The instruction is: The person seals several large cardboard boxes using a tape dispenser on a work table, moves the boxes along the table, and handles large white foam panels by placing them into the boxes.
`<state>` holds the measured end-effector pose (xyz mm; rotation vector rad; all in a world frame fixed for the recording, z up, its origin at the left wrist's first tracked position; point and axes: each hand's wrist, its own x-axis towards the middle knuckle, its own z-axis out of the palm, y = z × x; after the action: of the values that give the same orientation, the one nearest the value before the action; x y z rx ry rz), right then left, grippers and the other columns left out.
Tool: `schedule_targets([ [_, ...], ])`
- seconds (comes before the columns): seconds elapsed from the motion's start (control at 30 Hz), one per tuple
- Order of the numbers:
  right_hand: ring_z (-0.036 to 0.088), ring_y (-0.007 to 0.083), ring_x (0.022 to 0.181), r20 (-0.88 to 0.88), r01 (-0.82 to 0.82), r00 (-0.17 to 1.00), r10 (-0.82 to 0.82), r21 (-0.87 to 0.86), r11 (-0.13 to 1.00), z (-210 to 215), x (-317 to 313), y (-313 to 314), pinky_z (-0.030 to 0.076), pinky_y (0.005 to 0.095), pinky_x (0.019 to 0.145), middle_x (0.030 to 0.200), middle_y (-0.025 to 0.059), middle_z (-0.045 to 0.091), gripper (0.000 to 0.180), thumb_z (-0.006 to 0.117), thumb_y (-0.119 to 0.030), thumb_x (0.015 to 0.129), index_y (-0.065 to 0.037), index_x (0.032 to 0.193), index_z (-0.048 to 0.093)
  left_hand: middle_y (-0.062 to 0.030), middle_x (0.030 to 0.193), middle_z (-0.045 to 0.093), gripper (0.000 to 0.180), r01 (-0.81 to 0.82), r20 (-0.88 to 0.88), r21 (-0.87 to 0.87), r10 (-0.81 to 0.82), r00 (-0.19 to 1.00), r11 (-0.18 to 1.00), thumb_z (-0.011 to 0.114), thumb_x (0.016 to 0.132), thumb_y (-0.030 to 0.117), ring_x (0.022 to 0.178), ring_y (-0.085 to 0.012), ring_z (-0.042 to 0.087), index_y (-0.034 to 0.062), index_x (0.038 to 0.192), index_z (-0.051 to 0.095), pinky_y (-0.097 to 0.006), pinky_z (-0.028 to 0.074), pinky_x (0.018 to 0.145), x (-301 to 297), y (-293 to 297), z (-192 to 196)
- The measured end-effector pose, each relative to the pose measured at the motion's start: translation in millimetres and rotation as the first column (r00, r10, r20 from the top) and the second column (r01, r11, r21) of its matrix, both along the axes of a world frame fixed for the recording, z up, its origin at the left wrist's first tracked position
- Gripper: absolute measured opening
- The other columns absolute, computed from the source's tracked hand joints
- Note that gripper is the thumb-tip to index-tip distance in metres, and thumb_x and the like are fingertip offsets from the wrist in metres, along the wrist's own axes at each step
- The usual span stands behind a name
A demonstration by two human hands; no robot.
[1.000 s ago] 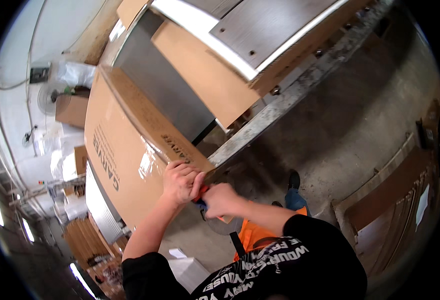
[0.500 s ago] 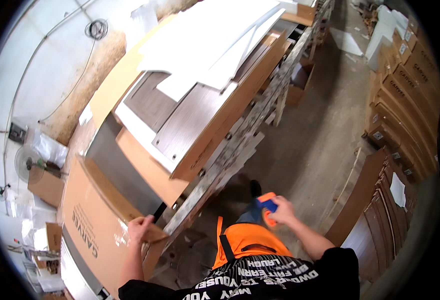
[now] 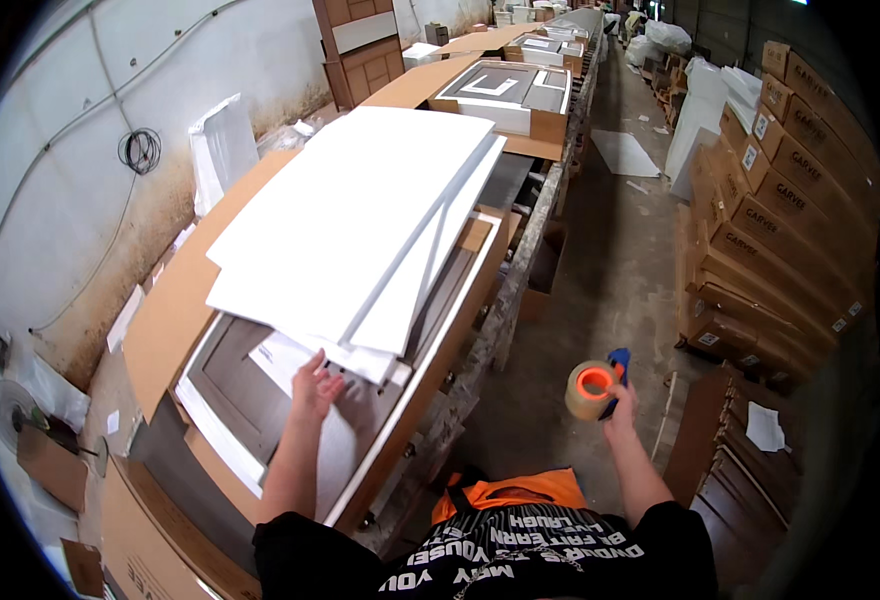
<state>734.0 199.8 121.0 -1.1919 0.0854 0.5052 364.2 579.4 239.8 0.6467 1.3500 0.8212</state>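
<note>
My right hand is wrapped round a blue tape dispenser carrying a wide roll of tape with an orange hub, held out over the aisle. My left hand hovers or rests by the near edge of a stack of white foam sheets; contact is unclear. Its fingers are apart and nothing shows in them. Beneath lie grey wood-grain panels with white edging, inside an open brown carton. The foam covers much of the panels. A raised carton flap stands along the wall side.
A closed carton lies at the near left. The carton rests on a worn roller conveyor running into the distance, with more open cartons farther along. Stacked brown cartons line the right side, with brown panels nearer me.
My left hand has left the corner of the closed carton and moved over the open one. My right hand has lifted the tape dispenser outward. The view has tilted up along the conveyor.
</note>
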Motion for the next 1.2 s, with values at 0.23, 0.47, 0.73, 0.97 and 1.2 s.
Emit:
schedule_targets([
  [0.23, 0.055, 0.0233, 0.112, 0.015, 0.079, 0.996, -0.086, 0.253, 0.964, 8.1, 188.0, 162.6, 0.046, 0.0394, 0.097, 0.120, 0.0095, 0.055, 0.049, 0.061, -0.014, 0.083, -0.005, 0.128, 0.044, -0.0116, 0.102, 0.051, 0.052, 0.024, -0.201, 0.021, -0.019, 0.979, 0.999, 0.076, 0.079, 0.027, 0.083, -0.0255, 0.053, 0.0006, 0.115, 0.049, -0.039, 0.049, 0.070, 79.0, 38.0, -18.2],
  [0.47, 0.045, 0.0269, 0.126, 0.193, 0.029, 0.981, -0.001, -0.145, 0.989, 4.2, 405.0, 420.6, 0.035, 0.0349, 0.106, 0.137, 0.0174, 0.044, 0.079, 0.069, -0.023, 0.078, 0.001, 0.142, 0.030, -0.0104, 0.095, 0.066, 0.048, -0.161, -0.262, 0.018, 0.160, 0.952, 0.987, 0.077, 0.078, 0.027, 0.077, -0.0235, 0.066, 0.0003, 0.111, 0.055, -0.035, 0.052, 0.065, 152.4, 55.3, -13.1],
  [0.73, 0.039, 0.0358, 0.131, 0.139, -0.416, 0.851, 0.506, -0.409, 0.813, 43.6, 567.8, 599.2, 0.030, 0.0400, 0.110, 0.149, 0.0220, 0.032, 0.078, 0.064, -0.024, 0.081, -0.004, 0.147, 0.028, 0.0063, 0.061, 0.035, 0.049, -0.472, -0.490, -0.135, 0.355, 0.796, 0.871, 0.081, 0.071, 0.050, 0.046, -0.0070, 0.029, 0.0105, 0.088, 0.056, -0.024, 0.026, 0.042, 317.5, 45.4, 106.3],
  [0.97, 0.054, 0.0248, 0.110, 0.481, -0.655, 0.628, 0.612, -0.097, 0.749, 147.0, 440.4, 518.3, 0.043, 0.0359, 0.094, 0.124, 0.0162, 0.055, 0.054, 0.063, -0.008, 0.080, 0.004, 0.130, 0.048, 0.0028, 0.066, 0.038, 0.055, -0.648, -0.626, -0.116, 0.451, 0.636, 0.753, 0.081, 0.066, 0.056, 0.053, -0.0094, 0.028, 0.0133, 0.097, 0.063, -0.027, 0.027, 0.047, 288.0, 19.0, 91.8],
  [1.2, 0.053, 0.0270, 0.111, -0.164, -0.834, 0.551, 0.818, -0.141, 0.534, 213.4, 367.3, 586.4, 0.043, 0.0337, 0.098, 0.120, 0.0200, 0.054, 0.071, 0.070, -0.012, 0.077, 0.012, 0.132, 0.031, -0.0065, 0.083, 0.061, 0.067, -0.588, -0.690, 0.042, 0.449, 0.567, 0.808, 0.074, 0.072, 0.061, 0.063, -0.0164, 0.047, 0.0042, 0.108, 0.064, -0.034, 0.033, 0.050, 312.6, 23.4, 80.2],
])
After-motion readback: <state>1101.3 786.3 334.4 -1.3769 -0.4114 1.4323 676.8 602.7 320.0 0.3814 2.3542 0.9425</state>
